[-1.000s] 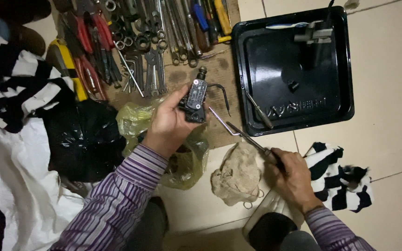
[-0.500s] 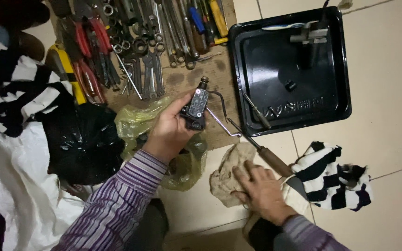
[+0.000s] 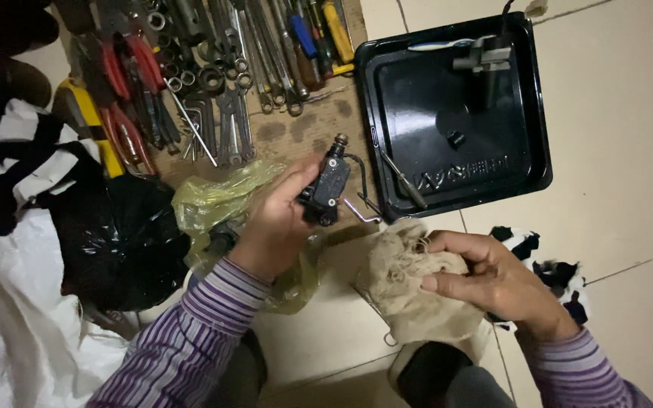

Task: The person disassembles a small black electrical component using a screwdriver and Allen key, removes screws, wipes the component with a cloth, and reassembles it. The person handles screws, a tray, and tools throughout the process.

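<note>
- Tiled floor [image 3: 629, 151], black tray [image 3: 538, 162] as landmark.
- Left hand [image 3: 277, 227] clasps a small black mechanism [image 3: 325, 189] left of the tray.
- Right hand [image 3: 493, 279] closes on a beige rag [image 3: 410, 283] below the tray; wiping looks in hand, needing rag brought to the part.

Makeshift repair workshop: hand tools [image 3: 213, 83] spread on tiled floor [image 3: 629, 151].

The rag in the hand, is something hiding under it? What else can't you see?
- Head view: the beige rag and right hand cover whatever lies beneath.
- Left hand hides the black part's near side.
- Tools are cut off by the top edge.
</note>
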